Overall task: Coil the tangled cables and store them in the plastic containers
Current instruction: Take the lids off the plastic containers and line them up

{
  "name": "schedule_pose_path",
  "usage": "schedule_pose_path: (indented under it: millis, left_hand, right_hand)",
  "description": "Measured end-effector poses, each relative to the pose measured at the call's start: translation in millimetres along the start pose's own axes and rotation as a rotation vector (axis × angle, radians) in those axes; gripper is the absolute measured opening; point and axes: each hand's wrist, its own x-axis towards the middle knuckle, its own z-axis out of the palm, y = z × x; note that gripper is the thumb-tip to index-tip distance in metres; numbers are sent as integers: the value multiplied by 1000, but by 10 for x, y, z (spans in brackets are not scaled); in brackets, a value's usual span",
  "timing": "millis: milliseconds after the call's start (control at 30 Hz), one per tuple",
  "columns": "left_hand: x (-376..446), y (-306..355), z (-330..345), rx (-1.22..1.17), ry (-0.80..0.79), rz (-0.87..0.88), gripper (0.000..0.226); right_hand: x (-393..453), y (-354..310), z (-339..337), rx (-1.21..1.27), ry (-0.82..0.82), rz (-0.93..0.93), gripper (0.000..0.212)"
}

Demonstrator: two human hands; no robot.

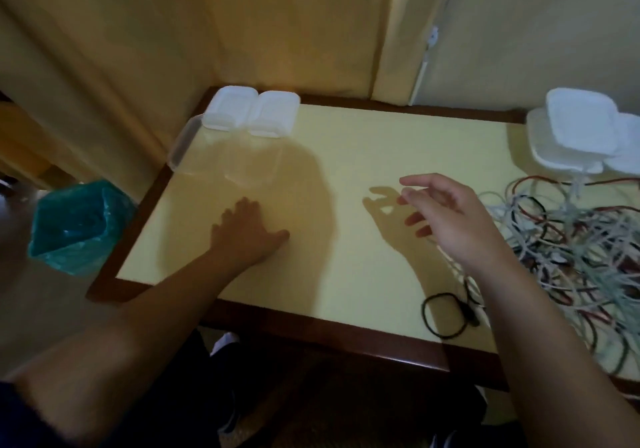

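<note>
Left hand (247, 231) resting flat, empty, on table (363, 156). Right hand (446, 215) hovering, fingers loose, empty, beside cables (568, 250). Containers (251, 113) waiting far-left. Advice: isolate single cable end before coiling.

— Open tabletop (363, 156) mid-table, between left hand (247, 234) and right hand (450, 219)?
— Yes. Blocked right by tangled cables (568, 257), far corners by plastic containers (251, 111).
</note>
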Motion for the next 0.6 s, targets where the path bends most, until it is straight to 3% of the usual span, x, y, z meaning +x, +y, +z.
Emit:
schedule_pose_path:
  millis: [133, 367, 600]
  left_hand:
    - [-186, 899, -94, -66, 94, 197, 60]
    - [-145, 2670, -277, -352, 228, 591, 33]
    - [90, 3957, 79, -140, 388, 1002, 62]
  right_hand:
    - [-25, 129, -440, 162, 87, 15, 15]
    - [-19, 298, -1224, 310, 204, -35, 18]
    - [83, 488, -1736, 522, 388, -32, 14]
